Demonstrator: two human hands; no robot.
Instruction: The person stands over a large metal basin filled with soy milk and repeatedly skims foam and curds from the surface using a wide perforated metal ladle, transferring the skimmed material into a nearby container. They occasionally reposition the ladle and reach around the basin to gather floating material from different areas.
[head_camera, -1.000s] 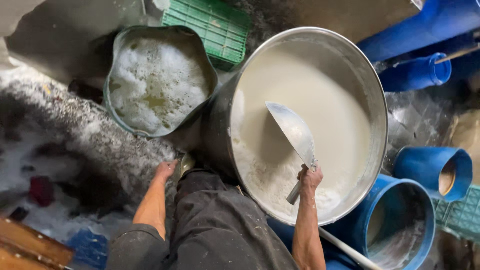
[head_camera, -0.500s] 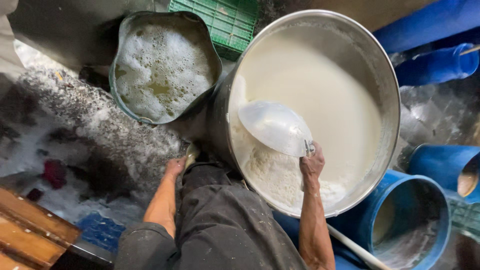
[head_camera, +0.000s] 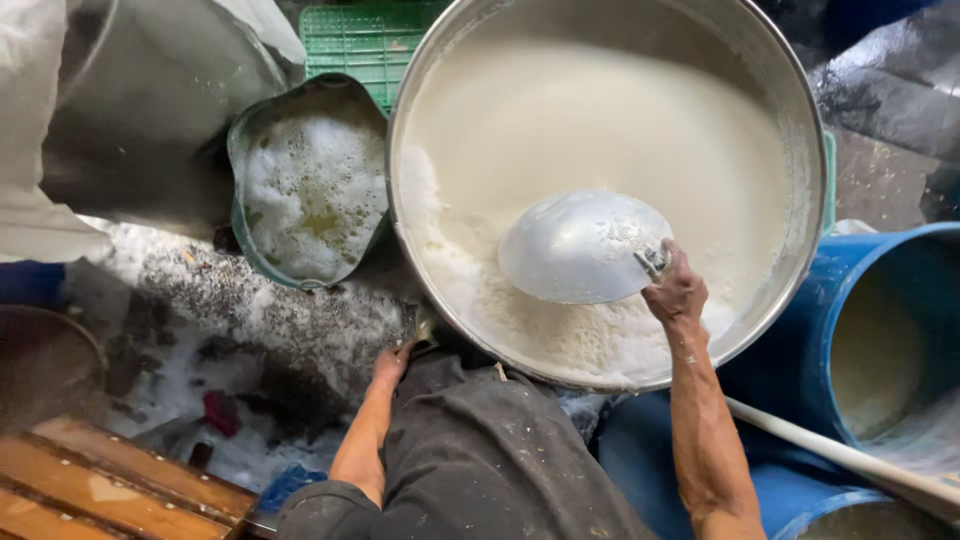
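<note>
Two hands: right hand (head_camera: 677, 292) gripping metal scoop (head_camera: 583, 246) over milky liquid in steel vat (head_camera: 800, 120), left hand (head_camera: 391, 366) resting on vat's outer wall, grip state unclear.

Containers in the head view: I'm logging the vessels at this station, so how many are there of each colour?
Silver metal vat of white liquid: 1
Green tub of foam: 1
Blue barrel: 1
Green crate: 1
Total: 4
</note>
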